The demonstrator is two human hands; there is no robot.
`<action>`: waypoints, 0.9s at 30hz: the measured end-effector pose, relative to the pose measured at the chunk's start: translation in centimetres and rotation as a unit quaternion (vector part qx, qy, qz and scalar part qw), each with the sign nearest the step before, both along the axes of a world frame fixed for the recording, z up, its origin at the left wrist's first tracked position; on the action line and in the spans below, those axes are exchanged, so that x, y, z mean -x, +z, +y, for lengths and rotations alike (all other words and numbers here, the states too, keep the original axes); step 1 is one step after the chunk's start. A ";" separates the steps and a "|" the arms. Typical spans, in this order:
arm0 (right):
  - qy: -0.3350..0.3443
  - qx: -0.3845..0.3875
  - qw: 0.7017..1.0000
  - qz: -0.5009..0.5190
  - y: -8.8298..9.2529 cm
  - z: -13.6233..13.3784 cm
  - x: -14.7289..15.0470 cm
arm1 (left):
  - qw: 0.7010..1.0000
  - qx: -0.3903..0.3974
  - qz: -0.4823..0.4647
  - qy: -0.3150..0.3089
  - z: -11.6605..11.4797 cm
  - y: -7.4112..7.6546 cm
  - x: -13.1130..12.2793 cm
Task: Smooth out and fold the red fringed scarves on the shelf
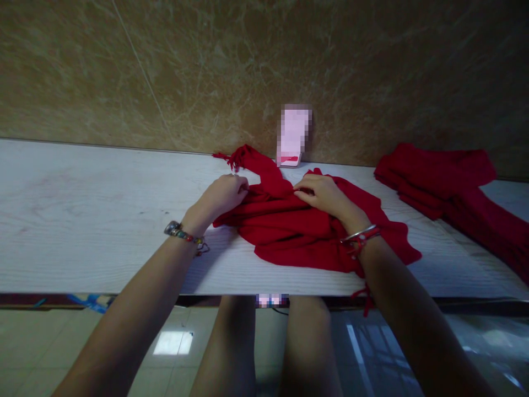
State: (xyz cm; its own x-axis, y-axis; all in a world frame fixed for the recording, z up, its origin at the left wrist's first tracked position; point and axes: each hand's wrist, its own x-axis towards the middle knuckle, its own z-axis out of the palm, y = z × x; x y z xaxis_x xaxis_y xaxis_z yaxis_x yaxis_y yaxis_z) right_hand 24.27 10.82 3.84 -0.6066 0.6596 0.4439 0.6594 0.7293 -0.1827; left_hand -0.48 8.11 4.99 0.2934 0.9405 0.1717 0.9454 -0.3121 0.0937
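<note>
A red fringed scarf (285,226) lies bunched on a pale wood-grain table, with folds running across it. Its fringe sticks out at the far left, near the wall. My left hand (225,193) has its fingers curled closed on the scarf's left edge. At the upper middle of the cloth, my right hand (324,196) pinches a fold between thumb and fingers. Part of the scarf is hidden under my right wrist and forearm. Bracelets circle both wrists.
A second piece of red cloth (442,182) lies folded at the right end of the table (82,220). Behind the scarf, a blurred pink phone-like object (294,135) leans on the brown marbled wall (206,71). My legs are below the front edge.
</note>
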 end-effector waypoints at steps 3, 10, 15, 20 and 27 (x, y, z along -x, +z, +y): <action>-0.061 -0.041 0.997 0.039 0.4 0.0 -0.2 | 0.999 -0.013 -0.006 0.028 0.0 0.1 0.3; -0.127 -0.065 0.986 0.089 1.0 0.0 -1.0 | 0.997 -0.042 -0.030 0.049 0.1 0.3 0.6; -0.026 -0.046 0.996 0.065 0.6 -0.5 -0.1 | 0.999 -0.024 -0.022 0.013 0.1 0.2 0.1; -0.025 -0.043 0.999 0.000 0.0 -0.5 0.6 | 1.000 -0.019 -0.018 0.003 0.0 0.3 0.0; -0.112 -0.094 0.989 0.030 0.2 -0.1 0.2 | 0.998 -0.044 -0.021 0.042 -0.1 0.4 0.1</action>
